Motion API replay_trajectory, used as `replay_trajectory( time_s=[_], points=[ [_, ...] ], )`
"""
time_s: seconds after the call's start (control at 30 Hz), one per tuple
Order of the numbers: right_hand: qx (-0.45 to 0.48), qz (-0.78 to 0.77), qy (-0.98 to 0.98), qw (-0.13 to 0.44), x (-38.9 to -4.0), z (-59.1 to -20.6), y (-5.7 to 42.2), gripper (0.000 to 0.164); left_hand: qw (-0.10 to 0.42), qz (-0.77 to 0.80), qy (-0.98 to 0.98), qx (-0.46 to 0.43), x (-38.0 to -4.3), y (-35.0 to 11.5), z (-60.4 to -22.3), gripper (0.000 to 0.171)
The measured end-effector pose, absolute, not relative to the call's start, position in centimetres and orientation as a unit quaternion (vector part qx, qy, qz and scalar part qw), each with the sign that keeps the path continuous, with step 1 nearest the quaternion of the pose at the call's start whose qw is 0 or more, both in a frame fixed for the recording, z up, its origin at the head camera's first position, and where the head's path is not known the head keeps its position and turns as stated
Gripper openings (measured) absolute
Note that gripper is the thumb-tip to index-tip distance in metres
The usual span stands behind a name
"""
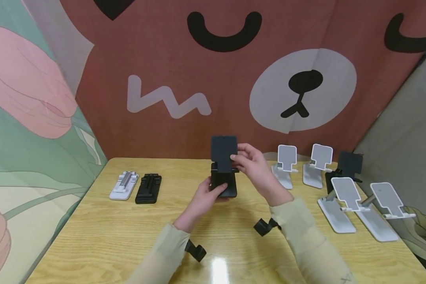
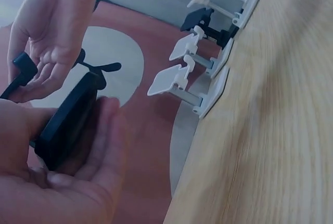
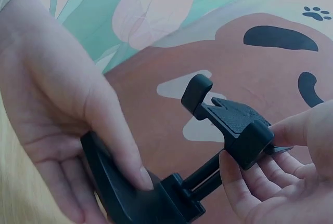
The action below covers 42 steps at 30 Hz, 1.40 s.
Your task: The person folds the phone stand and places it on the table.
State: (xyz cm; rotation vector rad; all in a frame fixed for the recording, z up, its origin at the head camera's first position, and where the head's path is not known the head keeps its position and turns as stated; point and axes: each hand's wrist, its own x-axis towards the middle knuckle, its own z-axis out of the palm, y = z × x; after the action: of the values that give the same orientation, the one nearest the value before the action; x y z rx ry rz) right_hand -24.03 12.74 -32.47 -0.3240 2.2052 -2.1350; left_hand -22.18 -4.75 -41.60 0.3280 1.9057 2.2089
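Both hands hold a black folding phone stand (image 1: 224, 154) above the middle of the table. My left hand (image 1: 205, 196) grips its base, thumb on top and fingers beneath. The upper plate is pinched at its right edge by my right hand (image 1: 250, 163). In the right wrist view the stand (image 3: 241, 122) is unfolded, its twin-rod arm raised from the base and the left thumb pressing the base. In the left wrist view the base (image 2: 70, 117) lies between thumb and fingers of the left hand (image 2: 62, 193), and the right hand (image 2: 57, 31) is behind it.
At the left lie a folded white phone stand (image 1: 124, 185) and a folded black one (image 1: 148, 188). Several unfolded stands are at the right, among them a white one (image 1: 337, 215) and a black one (image 1: 350, 163). A printed cloth (image 1: 163, 134) hangs behind the wooden table (image 1: 103, 228).
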Motion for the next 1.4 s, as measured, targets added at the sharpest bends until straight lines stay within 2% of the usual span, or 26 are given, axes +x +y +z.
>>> replay_trajectory(
  time_s=[0.27, 0.43, 0.63, 0.93, 1.4],
  points=[
    [-0.131, -0.629, 0.766, -0.023, -23.9, -32.82, 12.83, 0.036, 0.106, 0.763, 0.627, 0.115, -22.23, -4.76, -41.82, 0.044],
    [-0.147, -0.593, 0.79, -0.048, -23.91, -33.02, 13.02, 0.045, 0.109, 0.765, 0.623, 0.119, -22.22, -4.81, -41.75, 0.045],
    [-0.171, -0.574, 0.801, -0.015, -24.09, -33.02, 13.23, 0.056, 0.116, 0.76, 0.626, 0.129, -22.08, -4.98, -41.59, 0.046],
    [-0.193, -0.568, 0.8, 0.007, -24.06, -32.8, 13.44, 0.054, 0.121, 0.756, 0.629, 0.135, -22.0, -5.01, -41.39, 0.045],
    [-0.192, -0.579, 0.793, 0.004, -24.61, -33.31, 13.64, 0.051, 0.135, 0.758, 0.625, 0.129, -21.88, -5.17, -41.39, 0.046]
  ],
)
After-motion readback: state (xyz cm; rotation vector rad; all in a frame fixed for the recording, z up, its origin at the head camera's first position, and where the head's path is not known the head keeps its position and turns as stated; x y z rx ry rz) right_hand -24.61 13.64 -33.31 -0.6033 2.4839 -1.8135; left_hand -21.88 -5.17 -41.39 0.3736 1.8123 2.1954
